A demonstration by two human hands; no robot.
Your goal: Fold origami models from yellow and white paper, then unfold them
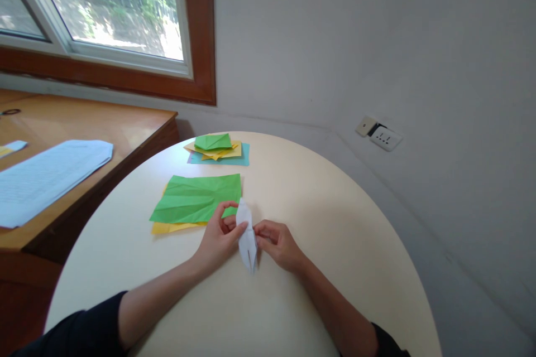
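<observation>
A narrow piece of folded white paper (247, 245), pointed at both ends, is held upright lengthwise over the round table. My left hand (221, 234) grips it from the left, thumb on its near face and fingers behind. On the other side, my right hand (280, 242) pinches the paper's right edge between thumb and fingers. Just behind my left hand lies a creased green sheet (196, 198) on top of a yellow sheet (176, 228). My left fingers overlap the green sheet's lower right corner in view.
The round cream table (326, 223) stands against the wall. At its far side sits a pile of folded green paper (213, 141), yellow pieces and a blue sheet (245, 155). On the wooden desk (125, 120) at left are white papers (54, 173) and part of scissors (10, 112).
</observation>
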